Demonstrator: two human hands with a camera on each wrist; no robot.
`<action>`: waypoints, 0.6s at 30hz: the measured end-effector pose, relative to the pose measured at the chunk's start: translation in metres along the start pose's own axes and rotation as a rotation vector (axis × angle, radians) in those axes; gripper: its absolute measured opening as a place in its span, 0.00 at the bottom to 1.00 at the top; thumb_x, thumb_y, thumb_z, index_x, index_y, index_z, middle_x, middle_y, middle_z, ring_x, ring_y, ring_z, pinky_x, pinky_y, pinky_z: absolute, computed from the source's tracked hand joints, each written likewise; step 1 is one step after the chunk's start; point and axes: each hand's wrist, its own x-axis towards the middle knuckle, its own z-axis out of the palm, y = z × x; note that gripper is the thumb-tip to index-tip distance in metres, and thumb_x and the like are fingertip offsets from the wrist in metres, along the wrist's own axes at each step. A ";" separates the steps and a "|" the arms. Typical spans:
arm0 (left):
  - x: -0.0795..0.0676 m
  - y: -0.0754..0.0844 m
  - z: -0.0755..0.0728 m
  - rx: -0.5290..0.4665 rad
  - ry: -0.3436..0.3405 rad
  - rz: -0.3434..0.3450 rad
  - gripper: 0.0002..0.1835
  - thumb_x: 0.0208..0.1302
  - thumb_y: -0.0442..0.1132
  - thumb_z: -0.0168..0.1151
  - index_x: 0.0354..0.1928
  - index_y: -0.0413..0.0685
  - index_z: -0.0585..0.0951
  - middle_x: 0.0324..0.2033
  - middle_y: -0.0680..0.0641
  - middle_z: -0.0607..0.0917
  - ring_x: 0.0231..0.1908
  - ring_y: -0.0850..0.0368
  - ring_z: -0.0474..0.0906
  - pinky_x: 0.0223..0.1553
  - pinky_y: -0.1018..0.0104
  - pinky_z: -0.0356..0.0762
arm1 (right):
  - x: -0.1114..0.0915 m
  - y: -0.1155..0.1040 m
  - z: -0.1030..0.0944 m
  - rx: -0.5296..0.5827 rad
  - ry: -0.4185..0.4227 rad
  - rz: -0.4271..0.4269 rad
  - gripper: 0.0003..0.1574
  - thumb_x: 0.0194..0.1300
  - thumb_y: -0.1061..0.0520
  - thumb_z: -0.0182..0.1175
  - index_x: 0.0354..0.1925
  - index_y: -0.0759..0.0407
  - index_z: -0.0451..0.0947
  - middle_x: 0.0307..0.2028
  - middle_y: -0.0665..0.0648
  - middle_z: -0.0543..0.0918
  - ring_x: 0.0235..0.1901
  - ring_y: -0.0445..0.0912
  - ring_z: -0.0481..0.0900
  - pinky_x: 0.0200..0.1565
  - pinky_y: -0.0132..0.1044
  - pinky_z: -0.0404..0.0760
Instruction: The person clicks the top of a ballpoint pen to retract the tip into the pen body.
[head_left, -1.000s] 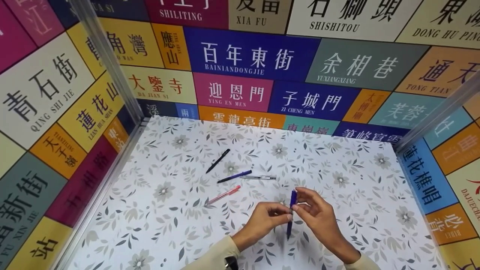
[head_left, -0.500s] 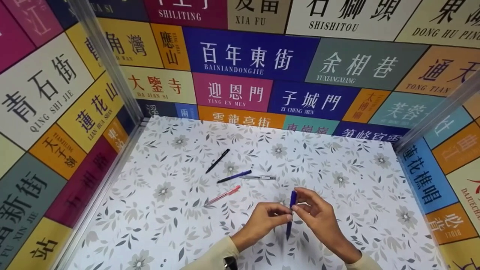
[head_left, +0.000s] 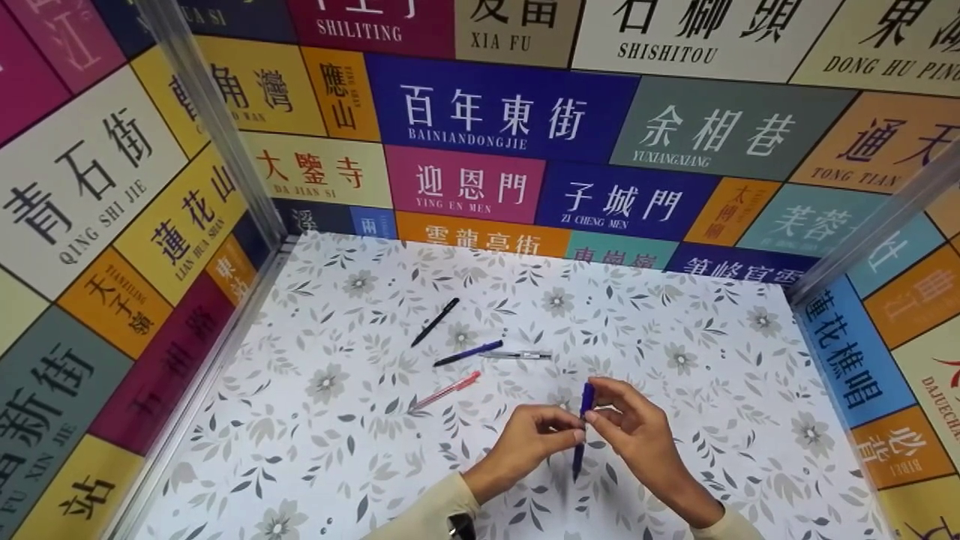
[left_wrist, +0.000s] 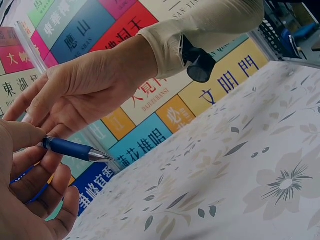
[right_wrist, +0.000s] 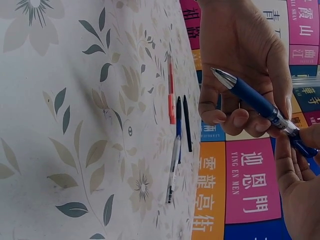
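Steadily | left grip [head_left: 529,442] pinches blue pen [head_left: 579,456] mid-barrel | right grip [head_left: 636,427] pinches upper end | tip below both

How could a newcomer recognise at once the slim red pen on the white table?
On the white floral-printed table, look beyond and left of the person's bare left hand. There the slim red pen lies slanted. Its neighbours are a slim black pen, a blue-and-black pen and a clear pen; only this is red.
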 end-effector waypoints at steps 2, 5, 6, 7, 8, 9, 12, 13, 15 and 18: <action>0.000 0.000 0.000 0.002 0.000 0.002 0.12 0.68 0.33 0.75 0.47 0.29 0.90 0.38 0.52 0.94 0.37 0.65 0.87 0.42 0.72 0.83 | 0.000 0.000 0.000 0.005 0.001 -0.004 0.33 0.67 0.83 0.65 0.68 0.72 0.78 0.52 0.72 0.83 0.50 0.49 0.88 0.47 0.34 0.89; -0.001 0.001 0.000 0.006 0.001 0.005 0.09 0.69 0.34 0.75 0.45 0.34 0.92 0.38 0.50 0.94 0.37 0.66 0.87 0.42 0.72 0.83 | 0.000 0.000 0.000 0.008 0.000 -0.012 0.32 0.66 0.83 0.65 0.67 0.76 0.77 0.52 0.72 0.83 0.50 0.48 0.88 0.48 0.34 0.89; -0.002 0.001 -0.001 0.007 -0.001 0.004 0.09 0.69 0.34 0.75 0.45 0.35 0.92 0.38 0.50 0.94 0.37 0.66 0.87 0.42 0.72 0.83 | 0.000 0.000 0.000 0.008 -0.001 -0.014 0.32 0.66 0.83 0.65 0.67 0.77 0.77 0.52 0.72 0.83 0.51 0.48 0.88 0.48 0.34 0.89; -0.002 0.001 -0.001 0.007 -0.002 0.004 0.08 0.69 0.34 0.75 0.45 0.36 0.93 0.39 0.50 0.94 0.37 0.66 0.87 0.42 0.73 0.82 | 0.000 0.000 0.001 0.011 -0.002 -0.018 0.31 0.66 0.83 0.65 0.66 0.78 0.76 0.52 0.72 0.83 0.51 0.48 0.88 0.48 0.34 0.89; -0.002 0.001 -0.001 0.006 -0.002 0.006 0.08 0.69 0.34 0.75 0.45 0.36 0.93 0.39 0.49 0.94 0.38 0.66 0.87 0.42 0.73 0.83 | 0.000 -0.001 0.001 0.009 -0.004 -0.020 0.31 0.66 0.83 0.65 0.66 0.79 0.76 0.52 0.72 0.83 0.51 0.48 0.88 0.48 0.34 0.89; -0.002 0.001 -0.001 0.004 -0.001 0.008 0.07 0.69 0.33 0.75 0.45 0.37 0.93 0.39 0.48 0.94 0.38 0.66 0.87 0.42 0.73 0.83 | -0.001 -0.001 0.001 0.003 -0.004 -0.019 0.31 0.66 0.83 0.65 0.66 0.79 0.76 0.52 0.72 0.83 0.51 0.48 0.88 0.47 0.33 0.89; -0.002 0.000 -0.001 0.000 -0.003 0.011 0.07 0.69 0.33 0.75 0.45 0.37 0.93 0.39 0.46 0.94 0.38 0.65 0.88 0.42 0.72 0.83 | -0.001 -0.001 0.001 0.001 -0.005 -0.011 0.31 0.66 0.83 0.66 0.66 0.77 0.77 0.52 0.72 0.83 0.51 0.48 0.88 0.46 0.33 0.89; -0.002 0.000 -0.001 0.001 -0.004 0.012 0.07 0.69 0.33 0.75 0.45 0.37 0.93 0.39 0.46 0.94 0.38 0.66 0.88 0.42 0.72 0.83 | -0.001 -0.002 0.001 -0.004 -0.004 -0.007 0.32 0.66 0.82 0.66 0.67 0.75 0.77 0.52 0.71 0.83 0.51 0.48 0.88 0.45 0.33 0.89; -0.002 0.000 -0.001 0.006 -0.005 0.011 0.07 0.69 0.33 0.75 0.45 0.38 0.93 0.39 0.47 0.94 0.37 0.66 0.87 0.42 0.72 0.83 | -0.001 -0.002 0.001 -0.011 -0.003 0.000 0.32 0.66 0.82 0.66 0.67 0.73 0.78 0.52 0.71 0.83 0.51 0.48 0.88 0.45 0.34 0.89; -0.002 0.000 -0.001 0.018 -0.003 0.010 0.07 0.69 0.34 0.76 0.45 0.38 0.93 0.39 0.49 0.94 0.37 0.66 0.87 0.41 0.73 0.82 | -0.001 -0.002 0.000 -0.017 -0.003 0.005 0.32 0.66 0.82 0.67 0.67 0.72 0.79 0.53 0.72 0.83 0.51 0.49 0.88 0.45 0.34 0.89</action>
